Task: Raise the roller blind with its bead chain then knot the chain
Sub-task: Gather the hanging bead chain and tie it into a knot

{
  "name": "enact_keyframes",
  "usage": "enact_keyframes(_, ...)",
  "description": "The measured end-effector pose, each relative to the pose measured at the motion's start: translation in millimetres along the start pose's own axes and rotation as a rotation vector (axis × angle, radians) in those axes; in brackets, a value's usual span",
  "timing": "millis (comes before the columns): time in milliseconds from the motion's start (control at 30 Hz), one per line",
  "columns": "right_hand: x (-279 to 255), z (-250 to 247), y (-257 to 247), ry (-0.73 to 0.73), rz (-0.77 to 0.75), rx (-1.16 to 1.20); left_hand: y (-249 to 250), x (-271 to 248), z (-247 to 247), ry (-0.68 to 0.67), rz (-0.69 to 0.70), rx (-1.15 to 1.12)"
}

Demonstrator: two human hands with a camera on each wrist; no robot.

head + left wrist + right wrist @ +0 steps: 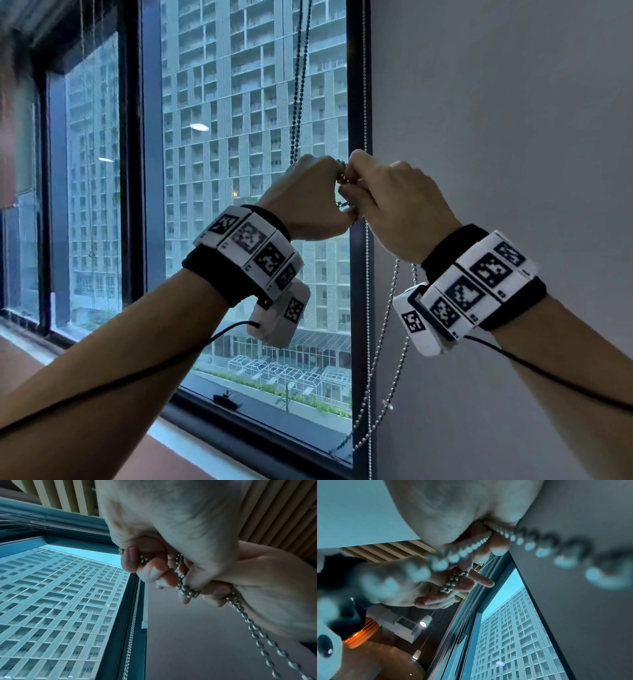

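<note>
Both hands are meeting at chest height in front of the dark-framed window (356, 102), close to its right edge beside the plain grey wall (496, 137). The left hand (305, 197) is curling its fingers (130, 559) round a bunched section of the silver metal bead chain (399, 308), pinching the beads between thumb and fingertips. The right hand (394, 205) is touching the left at the knuckles, with its own fingers (500, 543) curled and gripping the same chain, so that a small tangle of beads is sitting between the two hands; whether a knot is already formed there cannot be told.

Above the hands, two dark-looking strands of the chain are running up past the top of the head view. Below the right hand, a long loop is hanging down against the wall and window frame, reaching near the sill. A second thin beaded cord (367, 308) is hanging straight along the frame just beside it.

Both wrists are wearing black straps with white marker-printed blocks (251, 246), each trailing a black cable (137, 373). Through the glass, a tall pale apartment building (239, 102) is filling the view.
</note>
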State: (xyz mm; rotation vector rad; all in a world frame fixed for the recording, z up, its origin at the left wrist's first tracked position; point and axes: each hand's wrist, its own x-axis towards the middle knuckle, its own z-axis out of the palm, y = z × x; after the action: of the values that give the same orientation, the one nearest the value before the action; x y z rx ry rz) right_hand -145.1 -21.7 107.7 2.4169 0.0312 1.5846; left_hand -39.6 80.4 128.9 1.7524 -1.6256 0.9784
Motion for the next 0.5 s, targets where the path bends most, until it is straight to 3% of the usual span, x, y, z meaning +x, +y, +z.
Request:
enact_keyframes(100,0.4,1.9,0.2,-0.026,-0.006,0.006,2.0,-0.1,-1.6,-0.005,-0.002,0.012)
enact_keyframes(200,5.7,4.9,3.6,-0.001,0.13,0.234,4.2,-0.6,-1.3,-0.003,-0.004,0.036)
enact_keyframes(333,9.5,12.7,-2.0,0.094,0.33,0.303,4.3,-1.1,4.1,0.012,0.011,0.095)
enact_keyframes(500,7.4,19.9,-9.4,0.289,0.439,0.302,5.5,-0.2,6.4,0.058,0.043,0.069)
